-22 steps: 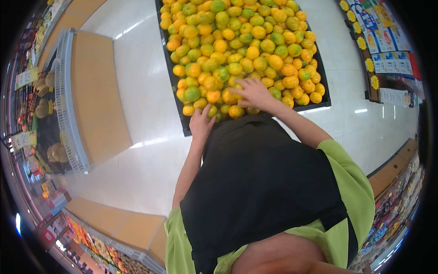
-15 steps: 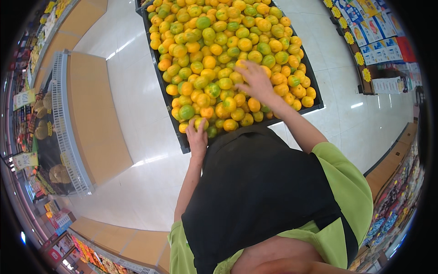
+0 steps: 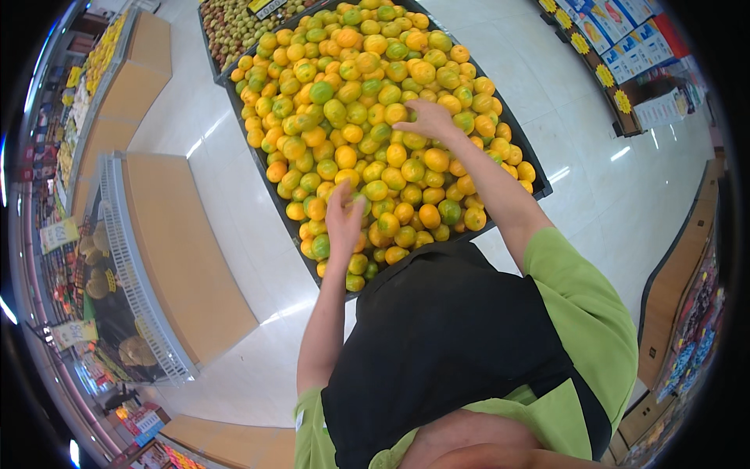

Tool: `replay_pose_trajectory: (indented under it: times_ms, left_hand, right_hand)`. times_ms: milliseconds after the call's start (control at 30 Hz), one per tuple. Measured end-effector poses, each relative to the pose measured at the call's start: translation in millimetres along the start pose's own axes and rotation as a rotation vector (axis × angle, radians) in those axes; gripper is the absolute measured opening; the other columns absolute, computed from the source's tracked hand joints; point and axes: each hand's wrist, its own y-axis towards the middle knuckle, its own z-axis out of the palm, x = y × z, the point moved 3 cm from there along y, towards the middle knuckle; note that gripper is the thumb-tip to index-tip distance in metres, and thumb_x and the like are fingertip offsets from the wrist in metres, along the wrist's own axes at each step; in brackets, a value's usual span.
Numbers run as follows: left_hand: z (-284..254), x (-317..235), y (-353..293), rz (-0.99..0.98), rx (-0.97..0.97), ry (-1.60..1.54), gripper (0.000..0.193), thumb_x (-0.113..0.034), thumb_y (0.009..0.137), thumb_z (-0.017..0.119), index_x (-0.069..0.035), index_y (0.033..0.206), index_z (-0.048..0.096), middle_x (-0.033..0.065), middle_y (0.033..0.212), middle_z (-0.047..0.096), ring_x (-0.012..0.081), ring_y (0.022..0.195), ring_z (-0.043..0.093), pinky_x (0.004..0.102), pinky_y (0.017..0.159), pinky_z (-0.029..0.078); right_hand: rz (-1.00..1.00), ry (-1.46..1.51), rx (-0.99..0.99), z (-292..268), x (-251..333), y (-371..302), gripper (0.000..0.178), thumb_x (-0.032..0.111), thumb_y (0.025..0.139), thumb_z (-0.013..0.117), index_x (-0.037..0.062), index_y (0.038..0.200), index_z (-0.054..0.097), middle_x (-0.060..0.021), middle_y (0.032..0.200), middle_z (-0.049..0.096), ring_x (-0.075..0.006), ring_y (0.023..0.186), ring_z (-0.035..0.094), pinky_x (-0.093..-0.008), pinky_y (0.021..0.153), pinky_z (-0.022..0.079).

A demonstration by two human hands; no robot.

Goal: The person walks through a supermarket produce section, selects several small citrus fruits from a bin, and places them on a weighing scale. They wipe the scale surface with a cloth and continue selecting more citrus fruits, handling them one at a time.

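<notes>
A heap of mandarins [image 3: 312, 141], orange, yellow and partly green, fills a large black crate [image 3: 539, 181] in front of me. Over the near left part of the heap is my left hand [image 3: 342, 215], its fingers slightly bent and apart from the thumb. A greenish mandarin shows just behind that gap, and I see nothing held there. Farther in and to the right, my right hand [image 3: 430, 119] has fingers and thumb on either side of an orange-yellow mandarin [image 3: 395, 115], which still sits among the others. My palm hides some fruit beneath it.
Beyond the crate's far left corner stands another bin of small brownish-red fruit [image 3: 228, 31]. To the left runs a tan display stand [image 3: 183, 250] with a white slatted fence [image 3: 133, 258]. Shelving with boxed goods [image 3: 637, 55] is at the far right. Pale tiled floor [image 3: 594, 172] lies between.
My left hand has moved off the near left corner, farther in over the heap. The right hand's fingers have come in around a mandarin. The view has turned and shifted, bringing the second bin into sight.
</notes>
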Motion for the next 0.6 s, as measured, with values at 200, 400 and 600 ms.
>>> replay_pose_trajectory:
  times_ms: [200, 400, 600]
  left_hand:
    - [60, 0, 135, -0.583, 0.114, -0.291, 0.073, -0.054, 0.098, 0.054, -0.005, 0.149, 0.037, 0.0162, 0.136, 0.051, 0.0275, 0.115, 0.057, 0.0462, 0.097, 0.048]
    - [76, 20, 147, -0.682, 0.159, -0.673, 0.053, -0.053, 0.099, 0.052, -0.008, 0.127, 0.053, 0.0068, 0.118, 0.06, 0.0234, 0.112, 0.058, 0.0435, 0.094, 0.048]
    - [24, 19, 108, -0.523, 0.349, -0.759, 0.044, -0.035, 0.097, 0.057, -0.004, 0.127, 0.056, 0.009, 0.121, 0.06, 0.0214, 0.114, 0.057, 0.0367, 0.098, 0.047]
  right_hand:
    - [0.061, 0.386, 0.168, 3, -1, 10, 0.083, 0.07, 0.074, 0.069, 0.016, 0.136, 0.058, -0.0142, 0.124, 0.067, -0.0328, 0.112, 0.064, -0.041, 0.096, 0.05]
    - [-0.115, 0.603, 0.101, 13, 62, -28, 0.059, 0.053, 0.08, 0.071, 0.0109, 0.121, 0.063, -0.015, 0.108, 0.07, -0.0307, 0.102, 0.067, -0.0402, 0.088, 0.051]
    - [-0.292, 0.608, 0.057, 23, 110, -77, 0.049, 0.041, 0.086, 0.068, 0.005, 0.118, 0.058, -0.0199, 0.118, 0.062, -0.0374, 0.108, 0.06, -0.0439, 0.092, 0.048]
